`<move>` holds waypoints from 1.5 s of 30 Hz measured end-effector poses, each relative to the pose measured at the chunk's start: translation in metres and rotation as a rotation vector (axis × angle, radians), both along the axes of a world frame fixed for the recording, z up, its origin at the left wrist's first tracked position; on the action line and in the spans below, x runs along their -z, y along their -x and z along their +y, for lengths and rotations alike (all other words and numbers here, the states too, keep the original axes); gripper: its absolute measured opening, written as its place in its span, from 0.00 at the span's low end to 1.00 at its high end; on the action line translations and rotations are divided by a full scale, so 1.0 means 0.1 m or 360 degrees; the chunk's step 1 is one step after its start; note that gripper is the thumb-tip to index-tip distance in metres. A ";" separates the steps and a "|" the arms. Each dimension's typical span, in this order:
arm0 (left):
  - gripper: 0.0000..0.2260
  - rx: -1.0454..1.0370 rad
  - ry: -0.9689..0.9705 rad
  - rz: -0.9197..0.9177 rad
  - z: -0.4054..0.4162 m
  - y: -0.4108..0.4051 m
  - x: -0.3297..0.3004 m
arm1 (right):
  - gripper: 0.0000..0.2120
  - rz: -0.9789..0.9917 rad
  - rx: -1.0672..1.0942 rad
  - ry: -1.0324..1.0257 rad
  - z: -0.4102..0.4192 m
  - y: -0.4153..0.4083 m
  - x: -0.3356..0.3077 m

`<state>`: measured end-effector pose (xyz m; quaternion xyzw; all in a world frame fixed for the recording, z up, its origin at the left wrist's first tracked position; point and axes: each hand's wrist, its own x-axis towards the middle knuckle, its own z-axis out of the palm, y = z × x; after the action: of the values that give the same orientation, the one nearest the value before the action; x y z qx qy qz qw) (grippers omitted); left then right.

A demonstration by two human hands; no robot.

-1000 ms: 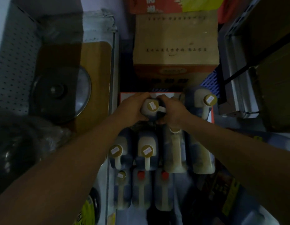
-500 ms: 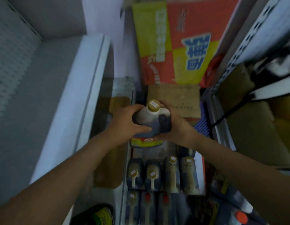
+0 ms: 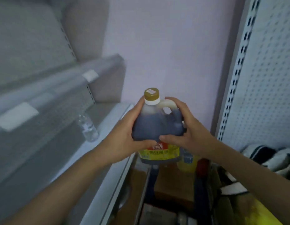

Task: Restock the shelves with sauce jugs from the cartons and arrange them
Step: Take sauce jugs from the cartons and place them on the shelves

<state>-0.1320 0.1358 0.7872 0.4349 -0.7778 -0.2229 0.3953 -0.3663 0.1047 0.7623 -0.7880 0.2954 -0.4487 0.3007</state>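
Since a second ago the jug (image 3: 157, 125) has come up out of the carton on the floor and is now held at shelf height, and the view has tilted up with it, so the rows of jugs below have dropped out of sight.

From the head camera, both hands grip the jug in mid-air in front of a pale wall (image 3: 170, 46). Left hand (image 3: 124, 135) wraps its left side, thumb across the lower front, fingers behind. Right hand (image 3: 188, 127) closes around the right side by the handle (image 3: 168, 105), thumb lying just above the yellow label (image 3: 158, 153). The jug stands upright, dark sauce filling most of it, with a tan cap (image 3: 151, 94) carrying a small sticker.

On the left, a grey shelf (image 3: 63, 151) runs from near to far, its front edge just beside the left wrist; a clear plastic bottle (image 3: 88, 129) stands on it, well apart from the jug. Another shelf (image 3: 51, 82) with white price tags sits above. On the right rises a white pegboard panel (image 3: 267, 78). Below the jug, blurred, lies a brown carton (image 3: 175, 189).
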 end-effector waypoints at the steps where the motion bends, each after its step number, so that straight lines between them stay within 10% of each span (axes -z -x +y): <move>1: 0.49 -0.0010 0.0001 0.0025 0.17 -0.02 -0.27 | 0.43 -0.0043 -0.0057 0.0007 0.13 0.03 -0.29; 17: 0.37 -0.0847 0.0587 0.0234 3.59 -1.00 -2.43 | 0.48 0.0043 -0.0993 0.0427 2.46 -1.52 -2.77; 32: 0.31 -0.1688 0.0744 -0.0001 7.58 -2.20 -2.52 | 0.42 -0.0350 -0.1850 0.0227 5.82 -3.91 -2.78; 45: 0.39 -0.2153 0.0662 -0.0305 9.36 -2.79 -2.16 | 0.44 -0.0164 -0.2187 0.0137 7.45 -4.97 -2.59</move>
<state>0.1465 1.0723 1.0036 0.7554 -0.3951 0.2634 0.4516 0.1302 0.8497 1.0208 -0.7854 -0.3038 -0.2046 0.4989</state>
